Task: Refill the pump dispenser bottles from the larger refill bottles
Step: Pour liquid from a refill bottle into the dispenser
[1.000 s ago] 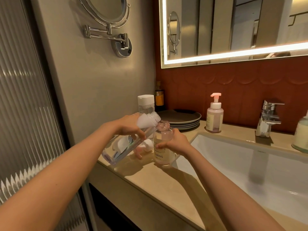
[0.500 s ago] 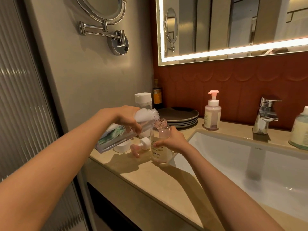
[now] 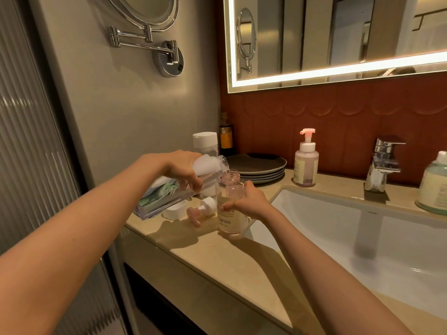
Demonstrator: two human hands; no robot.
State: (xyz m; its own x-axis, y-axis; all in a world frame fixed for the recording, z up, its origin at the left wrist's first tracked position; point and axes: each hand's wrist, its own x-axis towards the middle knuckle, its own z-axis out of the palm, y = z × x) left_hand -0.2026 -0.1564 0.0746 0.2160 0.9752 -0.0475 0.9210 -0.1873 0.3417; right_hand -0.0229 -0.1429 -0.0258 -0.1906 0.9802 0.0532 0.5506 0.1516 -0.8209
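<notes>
Beige stone counter (image 3: 217, 257): runs from the side wall to the basin (image 3: 362, 238); the bottles stand or lie on it.
Left hand (image 3: 179, 168): fingers wrapped round the upper body of the refill bottle (image 3: 169, 192).
Refill bottle: clear, green-printed label, uncapped. It is tilted, base low at the left, and its mouth is just over the neck of the dispenser bottle (image 3: 228, 223). Whether its base touches the counter, or liquid is running, cannot be told.
Right hand (image 3: 249, 201): grasps the dispenser bottle at mid-height from the basin side, thumb on the label.
Dispenser bottle: upright on the counter at the basin's left corner, with the pump off and the threaded neck open.
Pump head (image 3: 200, 211): pink and white, lying on its side just left of the dispenser bottle, below the refill bottle.
White cap (image 3: 175, 210): beside the pump head, partly hidden by the refill bottle.
Behind the hands: capped bottle (image 3: 205, 142) upright by the wall, its lower part hidden by the left hand. A dark bottle (image 3: 226, 135) stands in the corner, and the plates (image 3: 258, 165) are stacked just beyond the refill bottle's mouth.
Second dispenser (image 3: 306, 163): pump fitted, upright right of the plates, against the red tiles.
Tap (image 3: 383, 163): chrome, behind the basin. The pale bottle (image 3: 435, 184) is cut off at the right edge.
Walls: lit mirror (image 3: 338, 32) above the tiles; round mirror (image 3: 150, 10) on a swing arm on the side wall; fluted glass (image 3: 29, 141) at the left.
</notes>
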